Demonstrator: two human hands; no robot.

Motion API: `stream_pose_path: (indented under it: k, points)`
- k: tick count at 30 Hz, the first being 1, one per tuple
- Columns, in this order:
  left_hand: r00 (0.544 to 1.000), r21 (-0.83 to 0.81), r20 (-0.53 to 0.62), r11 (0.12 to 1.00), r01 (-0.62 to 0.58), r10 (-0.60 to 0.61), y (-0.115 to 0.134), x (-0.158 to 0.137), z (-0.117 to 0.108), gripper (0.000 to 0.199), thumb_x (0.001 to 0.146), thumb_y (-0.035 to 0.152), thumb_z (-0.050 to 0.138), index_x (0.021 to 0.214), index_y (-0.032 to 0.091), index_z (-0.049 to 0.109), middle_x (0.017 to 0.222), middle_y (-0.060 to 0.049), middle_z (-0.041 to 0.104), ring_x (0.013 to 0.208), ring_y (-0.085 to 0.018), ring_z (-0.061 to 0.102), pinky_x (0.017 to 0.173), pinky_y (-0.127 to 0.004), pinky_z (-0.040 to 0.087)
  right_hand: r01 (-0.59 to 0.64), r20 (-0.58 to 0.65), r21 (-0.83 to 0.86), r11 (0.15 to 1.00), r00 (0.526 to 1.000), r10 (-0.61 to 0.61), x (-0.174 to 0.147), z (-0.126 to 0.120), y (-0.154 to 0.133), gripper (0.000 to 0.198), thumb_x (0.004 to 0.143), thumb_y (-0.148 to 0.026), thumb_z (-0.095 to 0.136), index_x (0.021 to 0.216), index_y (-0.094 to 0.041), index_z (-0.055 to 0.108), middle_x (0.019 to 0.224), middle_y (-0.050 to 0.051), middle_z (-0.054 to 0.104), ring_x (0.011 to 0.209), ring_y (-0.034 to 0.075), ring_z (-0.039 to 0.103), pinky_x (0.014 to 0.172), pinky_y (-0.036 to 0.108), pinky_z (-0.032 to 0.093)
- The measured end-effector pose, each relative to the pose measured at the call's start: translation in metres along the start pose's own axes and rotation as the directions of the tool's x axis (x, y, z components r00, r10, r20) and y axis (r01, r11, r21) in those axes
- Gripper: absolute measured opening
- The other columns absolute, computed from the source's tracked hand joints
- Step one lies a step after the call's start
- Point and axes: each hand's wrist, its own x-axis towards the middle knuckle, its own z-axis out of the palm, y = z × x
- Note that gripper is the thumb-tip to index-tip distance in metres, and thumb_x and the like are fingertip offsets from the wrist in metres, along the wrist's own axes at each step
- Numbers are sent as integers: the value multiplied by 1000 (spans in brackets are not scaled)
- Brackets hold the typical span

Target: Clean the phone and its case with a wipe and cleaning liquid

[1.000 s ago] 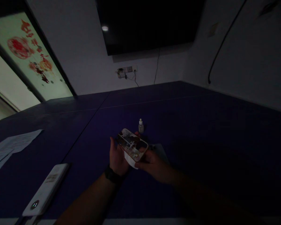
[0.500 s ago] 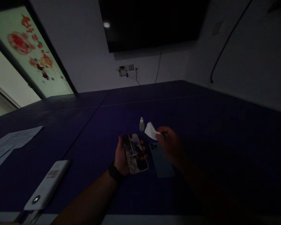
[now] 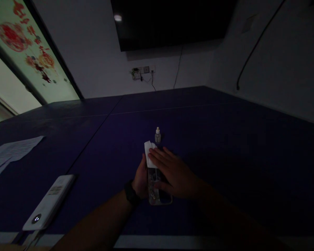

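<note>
My left hand (image 3: 140, 177), with a dark band on its wrist, is wrapped round the left side of a patterned phone case (image 3: 154, 196). The case has a dark rounded camera area at its near right corner; I cannot tell whether a phone is inside. A white wipe (image 3: 148, 153) lies across the far end of the case. My right hand (image 3: 172, 172) rests on the wipe and case with fingers stretched out flat. Just beyond stands a small clear dropper bottle (image 3: 157, 136) with a white top, upright on the table. The blue-grey phone seen earlier is hidden now.
The dark blue table (image 3: 107, 139) has a seam at left. A white power bank (image 3: 48, 204) with a lit display and cable lies near its front left edge. Printed papers (image 3: 15, 153) lie at far left. A wall screen (image 3: 172, 24) hangs behind.
My right hand has moved left and down, bringing the wipe onto the phone case, and its fingers have gone from a pinch to lying flat. The blue-grey phone has become hidden.
</note>
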Motion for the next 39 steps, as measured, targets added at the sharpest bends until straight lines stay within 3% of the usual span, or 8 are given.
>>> stream_pose_path:
  k: [5,12,18,21,24,29,35,39]
  points:
    - [994,-39,-103,998,-42,38,5,1,-8,61,99,59,35,118,14,72,120,-13,72,132,-27,57,108,-35,43,156,88,128,979,982,-168,-2,-4,-5,88,93,-67,54,159,-14,28,163,14,34,154,26,26,128,50,16]
    - [992,-21,-121,1000,21,-24,6,5,-4,70,97,69,35,125,13,67,115,-15,74,118,-31,66,105,-43,46,-56,0,-1,998,998,56,-1,-1,7,82,96,-58,56,157,-8,33,161,21,35,152,32,29,125,57,23]
    - [986,-81,-148,992,-92,80,10,3,-6,61,98,62,40,130,15,64,111,-11,74,108,-24,69,100,-36,48,187,56,152,970,979,-197,-6,-7,6,69,99,-59,52,153,-17,42,157,12,45,149,25,37,127,50,21]
    - [986,-43,-135,994,-101,94,13,5,-7,66,96,68,42,132,17,63,114,-11,74,107,-27,69,97,-39,50,71,21,82,994,997,-72,-5,-7,11,63,101,-50,51,151,-12,44,154,16,48,148,29,39,125,57,23]
    - [993,-46,-97,996,-73,68,13,7,-11,66,98,65,38,128,13,65,110,-13,75,106,-27,70,98,-39,49,-11,62,33,999,998,9,-1,-3,6,83,96,-60,54,155,-5,35,161,20,33,152,32,28,125,56,25]
    - [997,-151,-67,987,-57,47,17,6,-18,70,96,69,38,122,12,67,100,-12,76,89,-23,72,89,-36,51,187,95,143,972,975,-202,-4,-6,2,76,97,-65,50,152,-13,45,158,13,43,150,25,35,127,47,23]
    - [978,-172,-126,967,-187,166,24,3,-16,67,99,66,32,118,13,69,103,-13,75,93,-24,72,92,-38,51,64,49,55,996,997,-67,-4,-5,-1,81,98,-64,48,153,-6,40,157,20,41,150,31,35,125,52,28]
    - [990,-176,-81,976,-129,116,27,2,-17,70,96,71,33,110,13,71,96,-12,76,82,-23,72,81,-35,53,220,93,147,964,967,-235,-3,-3,-12,83,96,-70,47,155,-12,38,160,12,39,152,24,31,127,44,24]
